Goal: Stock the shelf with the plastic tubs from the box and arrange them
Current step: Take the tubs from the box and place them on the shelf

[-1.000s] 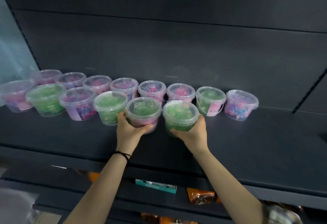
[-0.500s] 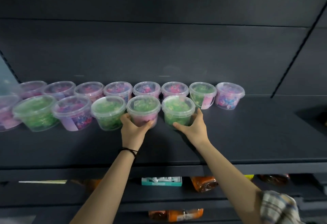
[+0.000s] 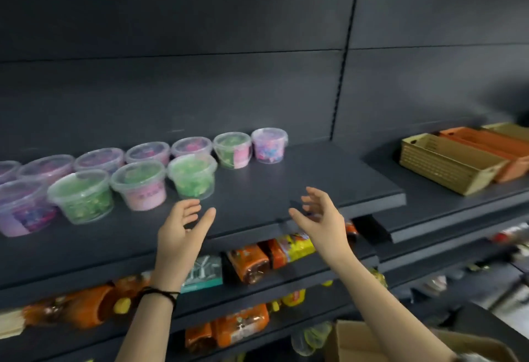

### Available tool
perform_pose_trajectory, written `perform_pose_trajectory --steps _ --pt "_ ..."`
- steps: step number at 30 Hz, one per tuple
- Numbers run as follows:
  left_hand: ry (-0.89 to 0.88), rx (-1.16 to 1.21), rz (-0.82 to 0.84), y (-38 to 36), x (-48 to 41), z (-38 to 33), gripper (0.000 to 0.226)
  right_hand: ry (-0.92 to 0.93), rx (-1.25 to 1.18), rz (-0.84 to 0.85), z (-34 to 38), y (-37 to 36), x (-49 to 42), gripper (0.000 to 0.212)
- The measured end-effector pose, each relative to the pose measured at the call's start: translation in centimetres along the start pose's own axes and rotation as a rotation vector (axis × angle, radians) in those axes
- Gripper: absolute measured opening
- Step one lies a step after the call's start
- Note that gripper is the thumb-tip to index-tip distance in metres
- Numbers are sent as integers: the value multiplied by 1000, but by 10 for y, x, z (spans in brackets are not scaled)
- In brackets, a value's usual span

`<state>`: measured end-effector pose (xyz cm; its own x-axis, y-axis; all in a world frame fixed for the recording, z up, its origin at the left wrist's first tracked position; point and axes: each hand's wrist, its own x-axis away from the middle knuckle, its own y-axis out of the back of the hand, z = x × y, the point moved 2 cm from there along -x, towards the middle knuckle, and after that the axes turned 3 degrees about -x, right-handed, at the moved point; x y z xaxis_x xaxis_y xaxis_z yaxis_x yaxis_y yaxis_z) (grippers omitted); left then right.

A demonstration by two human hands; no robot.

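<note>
Two rows of clear lidded plastic tubs stand on the dark shelf [image 3: 286, 187]. The front row ends on the right with a green-filled tub [image 3: 192, 175], and a pink-bottomed tub [image 3: 140, 185] stands to its left. The back row ends with a pink-and-blue tub [image 3: 269, 145]. My left hand [image 3: 183, 227] hovers just in front of the green-filled tub, fingers relaxed and holding nothing. My right hand [image 3: 317, 215] is over the shelf's front edge further right, fingers spread and empty. A corner of the cardboard box [image 3: 360, 341] shows at the bottom right.
Tan and orange trays [image 3: 446, 164] sit on the neighbouring shelf at the right. Orange and yellow snack packs [image 3: 269, 256] and a teal pack [image 3: 204, 271] fill the shelves below. Bare shelf surface lies right of the tubs.
Both hands have let go of the two front tubs and pulled back toward me. The view has swung right, bringing the trays and the box into sight.
</note>
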<state>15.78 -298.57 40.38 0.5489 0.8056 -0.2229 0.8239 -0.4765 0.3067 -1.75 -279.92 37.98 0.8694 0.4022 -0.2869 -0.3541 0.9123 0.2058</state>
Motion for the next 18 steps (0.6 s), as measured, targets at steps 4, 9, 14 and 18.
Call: perform_pose_trajectory --steps 4,9,14,18 --pt "-44 -45 76 -86 70 -28 41 -10 53 12 -21 110 30 62" --pt "0 -66 211 -186 156 -32 39 -89 175 8 -69 237 72 63" --pt "138 -147 362 -262 221 -1 41 -223 234 14 -138 310 100 60" --pt "277 -190 442 -318 253 44 36 -366 258 66 -206 333 113 57"
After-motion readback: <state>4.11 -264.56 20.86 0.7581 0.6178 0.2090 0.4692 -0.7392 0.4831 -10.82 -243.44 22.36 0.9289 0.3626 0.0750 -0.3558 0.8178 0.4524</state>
